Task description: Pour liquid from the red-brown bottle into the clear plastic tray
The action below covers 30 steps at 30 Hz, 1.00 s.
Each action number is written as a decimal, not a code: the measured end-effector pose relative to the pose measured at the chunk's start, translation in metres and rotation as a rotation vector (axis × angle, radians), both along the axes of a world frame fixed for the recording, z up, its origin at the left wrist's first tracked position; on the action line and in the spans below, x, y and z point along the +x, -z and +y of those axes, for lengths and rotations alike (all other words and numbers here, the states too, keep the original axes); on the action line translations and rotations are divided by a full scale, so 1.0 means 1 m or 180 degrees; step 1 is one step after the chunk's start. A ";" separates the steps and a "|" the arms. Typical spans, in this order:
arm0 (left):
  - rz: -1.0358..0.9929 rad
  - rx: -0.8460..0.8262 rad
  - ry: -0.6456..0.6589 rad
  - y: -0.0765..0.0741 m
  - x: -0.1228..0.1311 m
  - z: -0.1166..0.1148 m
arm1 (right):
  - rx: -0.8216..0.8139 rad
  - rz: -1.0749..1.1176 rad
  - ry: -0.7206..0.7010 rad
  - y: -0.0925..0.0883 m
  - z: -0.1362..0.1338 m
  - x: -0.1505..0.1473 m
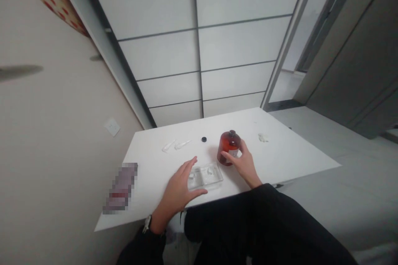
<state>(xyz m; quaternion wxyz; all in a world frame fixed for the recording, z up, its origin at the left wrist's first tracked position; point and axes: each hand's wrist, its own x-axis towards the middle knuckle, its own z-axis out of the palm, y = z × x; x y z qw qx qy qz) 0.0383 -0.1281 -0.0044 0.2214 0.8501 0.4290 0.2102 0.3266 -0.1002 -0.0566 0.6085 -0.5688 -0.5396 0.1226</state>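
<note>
My right hand (244, 163) is wrapped round the side of a reddish-brown bottle (225, 148) with a short neck and a pale label. The bottle stands upright on the white table, with liquid showing through its wall. Just left of it lies a clear rectangular tray (202, 184) with small clear pieces inside, too faint to name. At the tray's left end my left hand (180, 184) has its thumb and fingers spread apart. Whether it touches the tray I cannot tell. Behind the tray sits a small black cap (204, 139).
Two clear, pointed objects (183, 145) lie on the table (289, 153) at the back left. A small clear, crumpled item (263, 137) is right of the bottle. A blurred-out flat object (121, 188) rests near the left edge. White sliding panels (174, 58) stand behind the table.
</note>
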 end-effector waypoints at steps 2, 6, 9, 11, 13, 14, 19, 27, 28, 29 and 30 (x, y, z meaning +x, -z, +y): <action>0.0273 0.0082 0.0058 -0.011 0.012 0.001 | 0.0031 0.0089 -0.0040 0.003 -0.002 0.003; 0.0477 0.0238 0.0000 -0.017 0.023 0.002 | 0.0085 0.0311 -0.0105 0.009 -0.005 0.010; 0.0561 0.0289 -0.0095 -0.015 0.023 0.002 | 0.0071 0.0496 -0.0093 0.011 -0.008 0.015; 0.0577 0.0295 -0.0126 -0.013 0.021 0.002 | 0.0048 0.0618 -0.0046 0.011 -0.010 0.018; 0.0561 0.0289 -0.0121 -0.014 0.020 0.004 | 0.0023 0.0734 0.0020 0.010 -0.012 0.022; 0.0545 0.0282 -0.0112 -0.014 0.019 0.005 | 0.0007 0.0789 0.0050 0.009 -0.013 0.023; 0.0439 0.0255 -0.0102 -0.018 0.014 0.018 | -0.0091 0.0996 0.0054 0.008 -0.014 0.028; 0.0346 0.0216 -0.0273 -0.013 -0.003 0.060 | -0.0140 0.1108 -0.0271 0.013 -0.008 0.018; 0.0330 0.0218 -0.0272 -0.012 -0.005 0.065 | -0.0149 0.1098 -0.0317 0.014 -0.007 0.016; 0.0318 0.0221 -0.0276 -0.012 -0.007 0.070 | -0.0161 0.1084 -0.0363 0.015 -0.006 0.014; 0.0307 0.0227 -0.0284 -0.012 -0.008 0.075 | -0.0173 0.1065 -0.0413 0.015 -0.004 0.012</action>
